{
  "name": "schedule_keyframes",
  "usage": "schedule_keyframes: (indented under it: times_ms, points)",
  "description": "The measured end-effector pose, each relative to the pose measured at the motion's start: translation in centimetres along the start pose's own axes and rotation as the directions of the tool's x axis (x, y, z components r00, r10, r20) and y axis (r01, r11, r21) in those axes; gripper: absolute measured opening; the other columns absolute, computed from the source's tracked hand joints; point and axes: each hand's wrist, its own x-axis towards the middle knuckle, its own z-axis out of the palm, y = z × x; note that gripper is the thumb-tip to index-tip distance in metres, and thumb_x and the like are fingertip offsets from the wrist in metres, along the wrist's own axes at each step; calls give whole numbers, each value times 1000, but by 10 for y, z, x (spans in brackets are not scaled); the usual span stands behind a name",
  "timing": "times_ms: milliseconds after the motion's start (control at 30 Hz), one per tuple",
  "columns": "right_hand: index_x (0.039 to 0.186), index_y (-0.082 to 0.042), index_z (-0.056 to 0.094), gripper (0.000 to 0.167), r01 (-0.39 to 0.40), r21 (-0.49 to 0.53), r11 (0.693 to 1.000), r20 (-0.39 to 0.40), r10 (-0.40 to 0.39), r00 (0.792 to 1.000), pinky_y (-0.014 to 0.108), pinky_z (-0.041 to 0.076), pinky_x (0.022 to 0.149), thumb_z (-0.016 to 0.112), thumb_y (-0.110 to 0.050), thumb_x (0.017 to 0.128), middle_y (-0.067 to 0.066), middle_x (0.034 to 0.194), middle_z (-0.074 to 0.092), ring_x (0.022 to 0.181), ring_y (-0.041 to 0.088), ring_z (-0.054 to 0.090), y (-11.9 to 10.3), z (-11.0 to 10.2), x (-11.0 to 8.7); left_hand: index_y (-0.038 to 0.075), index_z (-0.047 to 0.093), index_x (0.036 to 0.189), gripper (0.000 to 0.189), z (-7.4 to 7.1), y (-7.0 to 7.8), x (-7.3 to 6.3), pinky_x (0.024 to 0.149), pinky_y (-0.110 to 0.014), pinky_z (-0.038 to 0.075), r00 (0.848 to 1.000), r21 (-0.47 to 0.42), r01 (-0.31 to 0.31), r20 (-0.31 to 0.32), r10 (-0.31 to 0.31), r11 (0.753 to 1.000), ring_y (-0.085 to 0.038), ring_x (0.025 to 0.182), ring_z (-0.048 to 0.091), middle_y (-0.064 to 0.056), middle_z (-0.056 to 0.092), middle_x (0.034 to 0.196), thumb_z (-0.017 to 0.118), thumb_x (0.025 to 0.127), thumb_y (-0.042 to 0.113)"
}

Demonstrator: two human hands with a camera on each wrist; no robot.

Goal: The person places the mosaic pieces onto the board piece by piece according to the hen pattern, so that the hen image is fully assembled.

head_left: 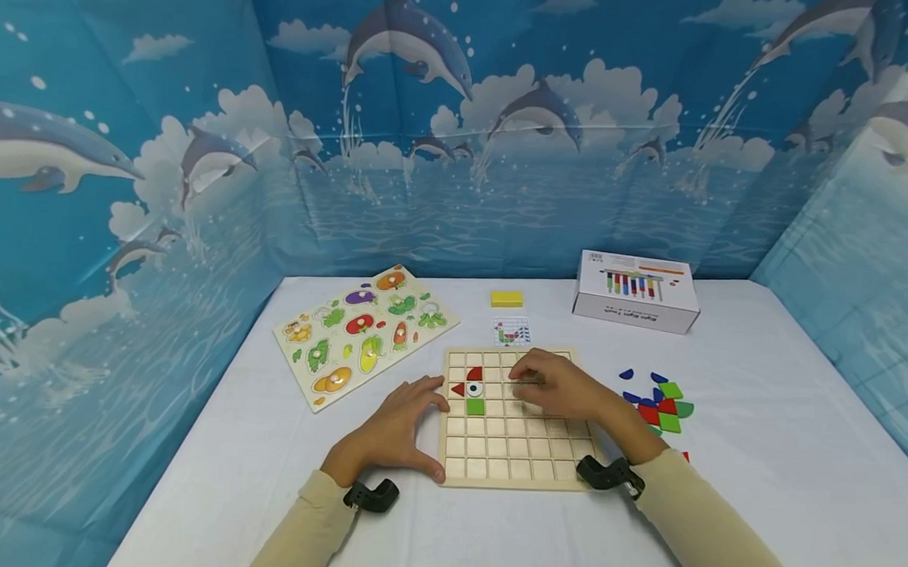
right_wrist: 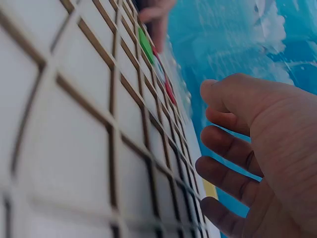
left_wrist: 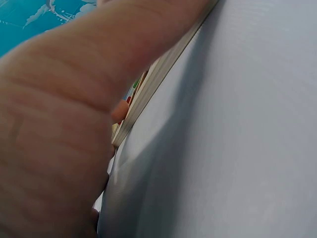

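A wooden grid board [head_left: 497, 447] lies between the hands. Set in its upper left cells are a red quarter-round piece [head_left: 475, 373], a red triangle [head_left: 459, 390], a white eye piece [head_left: 474, 390] and a green square [head_left: 475, 407]. At the board's left edge rests my left hand [head_left: 398, 423], thumb and fingers spread apart along it; its thumb shows large in the left wrist view. My right hand [head_left: 563, 387] hovers over the upper right cells. In the right wrist view its fingers [right_wrist: 225, 173] bend loosely, with nothing visible between them.
Several loose red, green and blue pieces [head_left: 669, 423] lie right of the board. Behind it are a pattern card [head_left: 511, 331] and a yellow block [head_left: 507, 299]. A vegetable puzzle board [head_left: 381, 314] lies back left; a white box [head_left: 636, 291] stands back right. Dolphin-print curtains surround the table.
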Motion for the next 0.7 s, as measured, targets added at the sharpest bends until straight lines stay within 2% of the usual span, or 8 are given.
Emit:
schedule_keyframes:
  times_ms: [200,367,433,533,633,700]
  points:
    - [114,-4,67,21,-110,-39,993,-82,106,991,54,49,93,70,-15,97,8,111,64,104,28,58,19,-37,-24,26,51,125,89,-1,1,-1,123,-44,9,1000,-5,-5,-6,5,1000,-23,152,16,-4,25,164,88,57,70]
    - [119,-5,67,24,-239,-104,965,-116,227,967,46,52,87,69,-18,98,8,113,65,102,25,58,38,-71,-48,25,51,125,89,-1,1,-1,122,-44,10,1000,-14,-9,-9,8,1000,-25,152,16,-5,26,164,89,57,69]
    - [120,-5,66,27,-305,-115,945,-130,290,948,40,54,83,70,-19,98,9,113,65,101,26,58,46,-83,-60,25,51,126,90,0,0,0,122,-43,10,1000,-9,-11,-5,10,1000,-24,152,16,-4,25,164,88,57,70]
    - [122,-4,65,31,-408,-94,908,-152,392,908,34,57,79,70,-22,98,11,111,64,100,30,57,59,-101,-79,26,51,126,90,0,0,0,122,-44,10,1000,-11,-9,-7,9,1000,-24,152,16,-4,25,164,88,57,70]
    - [126,-3,63,39,-500,-71,863,-158,485,860,36,58,79,70,-29,97,12,110,62,102,33,56,73,-113,-100,26,51,125,89,0,0,-1,122,-43,9,1000,-16,-7,-6,7,1000,-23,152,15,-3,25,164,88,57,70]
    - [130,-2,62,47,-540,-63,839,-146,528,837,38,57,81,71,-32,96,14,113,62,104,34,55,82,-118,-114,26,51,125,89,0,0,-1,123,-43,9,1000,-18,-6,-5,6,1000,-23,152,15,-3,25,164,89,57,69]
